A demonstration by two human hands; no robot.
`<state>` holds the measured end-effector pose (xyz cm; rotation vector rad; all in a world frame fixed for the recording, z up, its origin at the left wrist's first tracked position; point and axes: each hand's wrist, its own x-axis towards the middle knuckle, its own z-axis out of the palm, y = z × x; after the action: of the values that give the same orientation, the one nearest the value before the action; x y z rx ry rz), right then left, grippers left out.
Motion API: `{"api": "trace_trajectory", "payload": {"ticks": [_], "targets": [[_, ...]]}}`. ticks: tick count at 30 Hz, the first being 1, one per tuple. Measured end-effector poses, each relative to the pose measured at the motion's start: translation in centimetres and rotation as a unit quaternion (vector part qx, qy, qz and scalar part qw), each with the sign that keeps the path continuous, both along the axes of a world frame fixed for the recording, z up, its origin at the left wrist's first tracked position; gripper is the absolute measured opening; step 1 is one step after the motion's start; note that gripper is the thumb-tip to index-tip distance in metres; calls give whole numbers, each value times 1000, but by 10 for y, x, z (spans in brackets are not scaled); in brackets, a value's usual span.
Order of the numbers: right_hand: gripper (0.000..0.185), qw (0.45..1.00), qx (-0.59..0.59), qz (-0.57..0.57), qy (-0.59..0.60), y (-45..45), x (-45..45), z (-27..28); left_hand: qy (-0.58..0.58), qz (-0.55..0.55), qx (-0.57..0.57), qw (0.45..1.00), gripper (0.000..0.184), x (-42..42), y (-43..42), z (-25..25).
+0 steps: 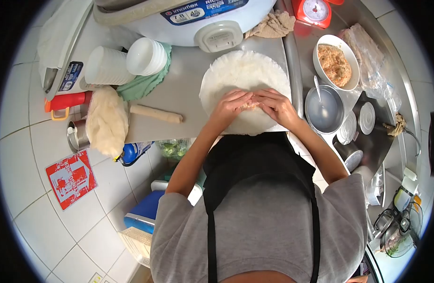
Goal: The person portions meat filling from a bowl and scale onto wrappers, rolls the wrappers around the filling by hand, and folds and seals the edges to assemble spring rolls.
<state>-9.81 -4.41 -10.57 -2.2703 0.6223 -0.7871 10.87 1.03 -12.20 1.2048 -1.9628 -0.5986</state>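
Note:
A round, thin white wrapper sheet (245,66) lies flat on the metal counter in front of me, perhaps on top of others. On its near half, my left hand (233,104) and my right hand (277,106) meet over a small strip of orange-pink filling (249,107). Both hands have their fingers curled and pressed together on it, and they hide most of the filling. To the left, a long pale roll (155,113) rests on the counter. At the right stands a white bowl (355,70) of similar orange filling.
A metal bowl (324,109) with cloudy liquid and a spoon (318,89) is right of the wrapper. Stacked white tubs (140,59) stand on a green cloth (148,85). A large rice cooker (198,28) is behind; a red scale (315,12) sits far right.

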Motion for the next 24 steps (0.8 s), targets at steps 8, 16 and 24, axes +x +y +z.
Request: {"api": "trace_trajectory", "payload": {"ticks": [8,16,24], "targets": [[40,998,9,-2,58,-8,-12,1,5,-18,80,997,44,24,8,3],[39,997,16,-75,16,12,6,4,-90,25,-15,996,39,-6,6,16],[41,997,28,-67,3,14,12,-4,32,-12,43,998,36,2,-5,2]]}}
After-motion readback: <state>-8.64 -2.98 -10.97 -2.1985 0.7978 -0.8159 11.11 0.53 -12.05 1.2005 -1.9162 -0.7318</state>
